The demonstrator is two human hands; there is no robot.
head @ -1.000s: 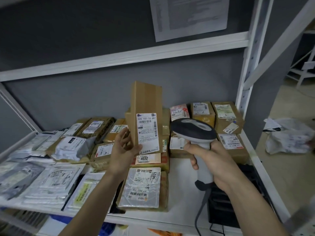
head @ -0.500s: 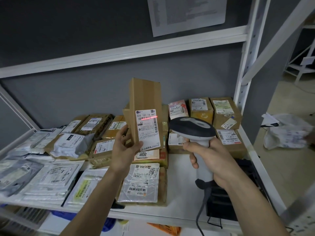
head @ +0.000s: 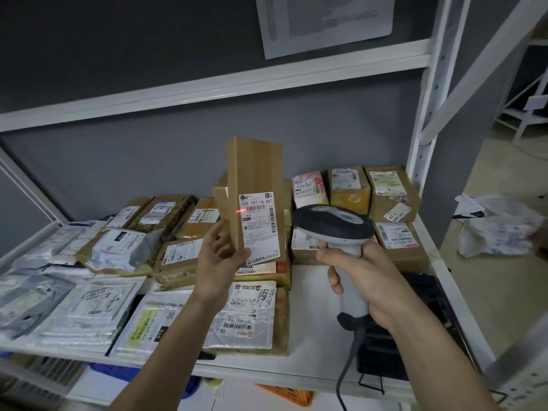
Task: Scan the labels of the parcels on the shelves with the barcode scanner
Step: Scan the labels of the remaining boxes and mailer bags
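White metal shelf (head: 314, 295) against grey wall (head: 148, 161); upper shelf rail above. Far left of shelf: grey and white plastic mailer bags (head: 59, 295), lying flat, overlapping. Behind and just right of these: row of brown cardboard parcels (head: 166, 212) with white labels, closely packed. Centre: left hand (head: 218, 262) grasping tall cardboard parcel (head: 255, 173) by lower edge, held upright above shelf, white label (head: 259, 225) facing camera; red scan line across barcode at label's upper left. Below it: flat parcel marked 4021 (head: 252, 312) at shelf front. Right of centre: right hand (head: 361, 280) clenched round handle of barcode scanner (head: 332, 223), head aimed towards held label, cable hanging below shelf edge. Behind scanner: further stacked boxes (head: 391, 191) at shelf's right end. Black device (head: 415, 292) partly hidden under right forearm. Printed sheet (head: 323, 22) fixed to wall above. Far right: white upright post (head: 427, 120), pale floor, crumpled white bag (head: 498, 229) on floor.
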